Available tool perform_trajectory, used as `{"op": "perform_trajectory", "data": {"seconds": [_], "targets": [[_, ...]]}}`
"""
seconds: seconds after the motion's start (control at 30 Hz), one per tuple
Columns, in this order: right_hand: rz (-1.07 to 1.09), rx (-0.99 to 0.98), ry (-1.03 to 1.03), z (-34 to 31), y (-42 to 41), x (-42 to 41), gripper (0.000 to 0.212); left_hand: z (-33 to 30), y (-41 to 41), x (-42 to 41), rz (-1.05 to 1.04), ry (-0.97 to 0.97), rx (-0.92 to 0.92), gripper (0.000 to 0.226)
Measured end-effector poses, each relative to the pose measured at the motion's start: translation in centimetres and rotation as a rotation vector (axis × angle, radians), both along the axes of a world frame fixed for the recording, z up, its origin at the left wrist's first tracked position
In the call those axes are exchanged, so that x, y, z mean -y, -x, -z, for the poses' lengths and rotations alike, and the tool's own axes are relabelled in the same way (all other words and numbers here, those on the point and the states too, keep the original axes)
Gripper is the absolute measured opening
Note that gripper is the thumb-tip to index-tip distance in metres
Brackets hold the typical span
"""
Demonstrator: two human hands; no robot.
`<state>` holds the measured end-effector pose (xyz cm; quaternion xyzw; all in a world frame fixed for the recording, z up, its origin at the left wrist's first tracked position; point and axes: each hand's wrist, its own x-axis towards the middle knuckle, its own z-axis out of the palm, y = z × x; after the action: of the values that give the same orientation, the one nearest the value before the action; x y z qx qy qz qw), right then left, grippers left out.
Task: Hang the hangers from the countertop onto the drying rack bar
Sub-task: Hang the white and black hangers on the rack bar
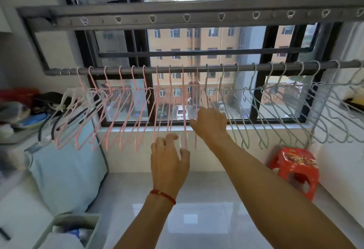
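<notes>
A grey drying rack bar (197,69) runs across the window. Several pink hangers (137,111) hang on its left half and several pale green hangers (275,114) on its right half. My right hand (211,124) is raised at the rightmost pink hanger (196,91), which hangs on the bar. Its thumb lies across the wire and its fingers curl behind it. My left hand (169,158), with a red string at the wrist, hovers lower, fingers apart, just touching the bottom ends of the neighbouring pink hangers. No hangers show on the white countertop (206,199).
A red plastic stool (295,168) stands on the countertop at the right. A pale blue pillow (65,174) leans at the left, with a grey bin (67,229) in front of it and cluttered items behind. A second rack beam (177,15) with hook holes runs above.
</notes>
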<state>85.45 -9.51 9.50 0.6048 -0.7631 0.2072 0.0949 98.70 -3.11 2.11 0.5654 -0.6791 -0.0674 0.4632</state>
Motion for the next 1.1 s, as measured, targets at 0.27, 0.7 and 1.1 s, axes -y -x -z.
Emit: {"op": "perform_trajectory", "data": {"seconds": [0.27,0.7,1.1], "targets": [[0.024,0.011,-0.024,0.2,0.1,0.4,0.016,0.2,-0.4,0.9,0.025,0.01,0.008,0.039],[0.024,-0.022,0.019,0.7,0.7,0.3,0.035,0.3,-0.6,1.0,0.027,-0.013,0.001,0.037],[0.053,-0.033,0.049,1.2,1.2,0.8,0.043,0.6,-0.8,0.8,0.019,-0.042,0.004,0.038]]}}
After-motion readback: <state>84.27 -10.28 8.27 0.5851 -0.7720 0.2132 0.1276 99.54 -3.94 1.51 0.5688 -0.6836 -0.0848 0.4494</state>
